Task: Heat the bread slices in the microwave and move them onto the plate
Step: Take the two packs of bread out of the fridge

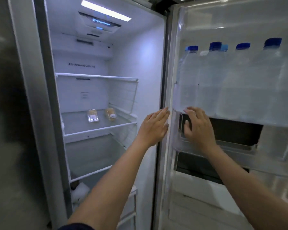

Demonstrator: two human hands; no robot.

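Clear-wrapped bread packs sit on a fridge shelf left of both open hands, left hand and right hand, flat against the door edge.

Two bread packs lie side by side on a fridge shelf, left of the door's bottles.

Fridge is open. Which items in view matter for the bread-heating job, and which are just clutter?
Job-related:
- two wrapped packets on the middle shelf, probably the bread
- left hand, open, at the door edge
- right hand, open, on the door bin

Just there:
- blue-capped water bottles in the door rack
- white object low in the fridge
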